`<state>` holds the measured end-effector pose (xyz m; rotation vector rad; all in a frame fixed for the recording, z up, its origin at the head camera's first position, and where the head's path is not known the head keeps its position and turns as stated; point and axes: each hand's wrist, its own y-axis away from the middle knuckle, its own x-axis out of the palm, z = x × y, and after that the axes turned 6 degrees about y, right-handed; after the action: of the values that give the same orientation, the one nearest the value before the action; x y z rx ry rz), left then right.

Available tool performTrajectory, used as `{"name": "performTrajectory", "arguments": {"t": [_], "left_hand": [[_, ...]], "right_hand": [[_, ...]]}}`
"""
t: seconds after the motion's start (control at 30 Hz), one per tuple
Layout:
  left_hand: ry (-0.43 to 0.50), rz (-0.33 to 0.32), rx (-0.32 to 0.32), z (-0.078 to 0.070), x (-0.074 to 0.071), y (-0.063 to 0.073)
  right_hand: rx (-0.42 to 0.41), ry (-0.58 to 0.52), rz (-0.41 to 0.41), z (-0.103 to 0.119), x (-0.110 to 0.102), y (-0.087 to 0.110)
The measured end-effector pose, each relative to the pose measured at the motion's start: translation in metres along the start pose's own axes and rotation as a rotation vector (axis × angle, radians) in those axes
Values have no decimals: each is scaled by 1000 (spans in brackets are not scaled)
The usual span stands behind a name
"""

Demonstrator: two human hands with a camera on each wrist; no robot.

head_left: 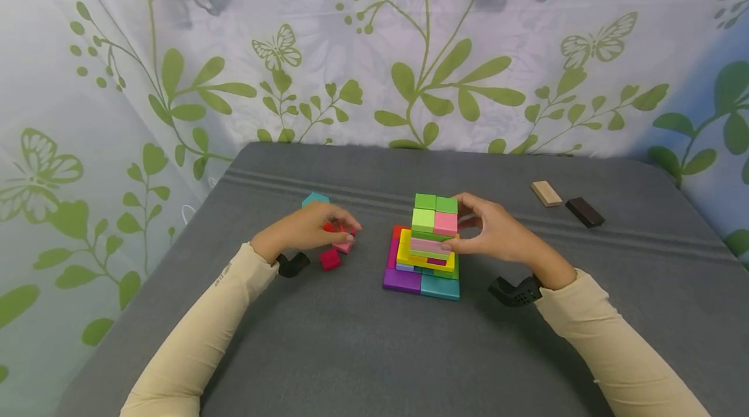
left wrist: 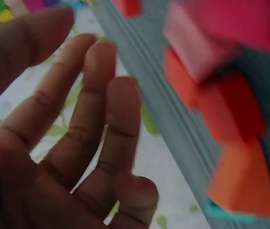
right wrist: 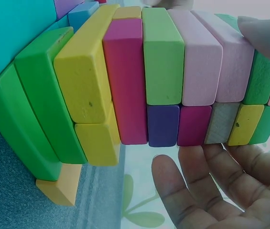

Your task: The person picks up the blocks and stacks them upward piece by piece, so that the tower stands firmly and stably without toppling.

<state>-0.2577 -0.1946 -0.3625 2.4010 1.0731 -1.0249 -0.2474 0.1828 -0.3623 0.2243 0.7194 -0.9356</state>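
Note:
A stepped tower of coloured wooden blocks [head_left: 424, 218] rises at the middle of the table, with green blocks on top and purple and teal ones at its base. My right hand [head_left: 497, 229] holds its upper part from the right: the thumb lies along the near side, while the fingertips [right wrist: 192, 152] touch the opposite side. To the left, my left hand [head_left: 310, 228] hovers over a small pile of loose blocks, its fingers loosely bent around nothing. Beside that hand are a dark red block [head_left: 330, 259], a pink block [head_left: 344, 246], an orange block [left wrist: 244, 179] and a teal block [head_left: 316, 198].
At the back right of the grey table [head_left: 316, 352] lie a beige block [head_left: 546, 194] and a dark brown block [head_left: 585, 212]. A curtain [head_left: 339, 79] with green leaves and butterflies hangs behind the table's far edge.

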Motion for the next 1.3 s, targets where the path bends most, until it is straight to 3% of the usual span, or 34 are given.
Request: {"name": "performTrajectory", "arguments": {"t": [0.13,0.33,0.5,0.63,0.8,0.93,1.17,1.3], "left_hand": [[-38,24,-94,12,-4,12],[-125,51,-277,13,-2,21],[-205,76,-329,11,4,21],[-205,85,-273,9,6,19],[-149,54,-133,3,7,15],[-129,-21,-20,-6,7,8],[-93,-121,64,-32,4,-12],[-119,-189,143,-47,6,-28]], "right_hand": [[-2,0,0,0,0,0],[-12,1,-3,1,-1,-1],[-14,-1,-2,0,-1,-1],[-14,-1,-3,-1,0,-1],[-7,2,-4,-2,0,-1],[-9,1,-3,0,0,-1],[-18,-8,-3,1,1,-2],[-25,-9,-9,1,1,-1]]}}
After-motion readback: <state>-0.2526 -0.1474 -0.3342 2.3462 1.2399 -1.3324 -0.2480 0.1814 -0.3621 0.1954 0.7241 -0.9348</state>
